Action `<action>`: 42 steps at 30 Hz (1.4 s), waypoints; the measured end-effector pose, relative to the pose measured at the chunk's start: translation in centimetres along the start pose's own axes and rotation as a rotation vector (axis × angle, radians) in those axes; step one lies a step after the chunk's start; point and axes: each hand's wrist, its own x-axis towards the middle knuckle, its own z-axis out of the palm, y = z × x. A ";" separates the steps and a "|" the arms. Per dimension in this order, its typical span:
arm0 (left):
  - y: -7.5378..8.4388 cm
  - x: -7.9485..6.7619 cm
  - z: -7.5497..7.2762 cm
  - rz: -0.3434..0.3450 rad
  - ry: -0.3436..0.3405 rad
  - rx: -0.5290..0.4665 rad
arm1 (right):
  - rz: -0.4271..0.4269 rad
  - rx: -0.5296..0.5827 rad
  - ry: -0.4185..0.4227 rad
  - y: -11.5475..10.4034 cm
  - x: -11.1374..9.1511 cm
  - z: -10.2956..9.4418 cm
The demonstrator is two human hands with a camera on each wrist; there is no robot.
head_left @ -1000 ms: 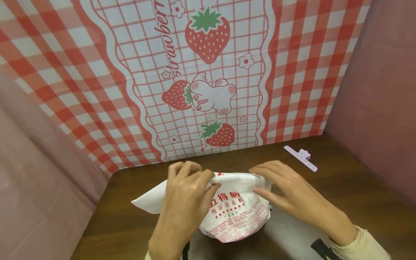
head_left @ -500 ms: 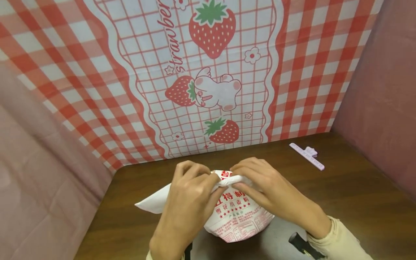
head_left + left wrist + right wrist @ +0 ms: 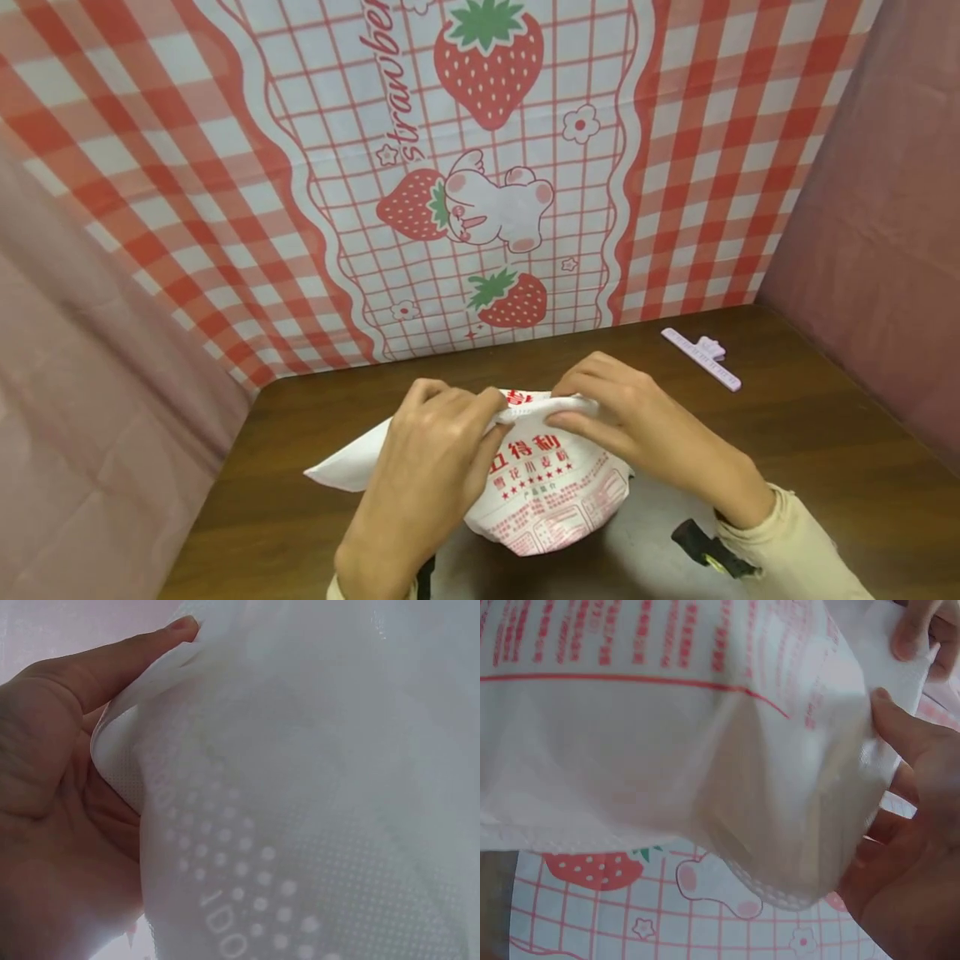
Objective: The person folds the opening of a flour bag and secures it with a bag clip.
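Note:
A white flour bag (image 3: 536,492) with red printing stands in front of me, its top edge folded over into a roll. My left hand (image 3: 431,458) pinches the rolled top on the left, and a white flap of the bag sticks out past that hand. On the right, my right hand (image 3: 626,417) pinches the same roll between thumb and fingers. The left wrist view has the left thumb (image 3: 142,664) lying over the folded white material. In the right wrist view, the right thumb (image 3: 911,727) presses the bag's near face, with its fingers behind.
A lilac bag clip (image 3: 701,358) lies on the dark wooden table (image 3: 810,400) at the back right. Behind the table hangs a red checked strawberry cloth (image 3: 465,283). Pink curtains (image 3: 862,208) close off both sides. A grey patch (image 3: 660,533) lies under the bag.
My right hand has come in from the bag's right corner to the rolled top, then slid slightly right along it. My left hand keeps its pinch. The view has shifted a little.

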 end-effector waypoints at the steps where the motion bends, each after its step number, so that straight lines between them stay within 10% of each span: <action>1: 0.0 0.0 0.0 -0.003 -0.006 0.001 | 0.005 -0.009 -0.005 0.1 0.0 -0.1; 25: -0.6 -0.2 -0.2 -0.047 -0.068 -0.014 | 0.165 -0.068 -0.146 1.4 -1.4 -3.3; 42: -0.9 -0.3 -0.2 -0.072 -0.087 -0.028 | 0.107 -0.014 -0.167 2.0 -1.7 -4.6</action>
